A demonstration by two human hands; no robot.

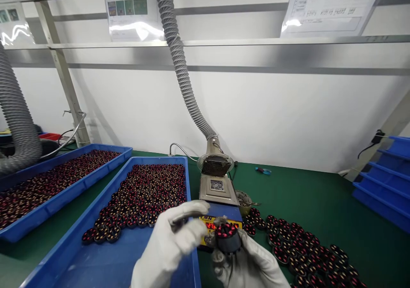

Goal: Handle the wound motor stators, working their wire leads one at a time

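Your right hand (253, 264), gloved, grips a dark coil (228, 236) at 6 o'clock, just in front of the solder pot (218, 192). Your left hand (171, 245) pinches at the coil's 9 o'clock side, over the blue tray (105, 258); grip blurred, can't tell.

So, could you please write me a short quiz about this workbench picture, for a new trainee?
1. True or false: both hands wear white gloves.
2. Where do the loose wound parts lie? A) in a red bowl B) on the green mat, right of the solder pot C) on the shelf
3. Fill in: the grey hose ends above the solder ____.

Key:
1. True: the left hand and the right hand are gloved.
2. B; more fill the near blue tray and the far blue tray.
3. pot. The right hand holds one dark wound part before it.
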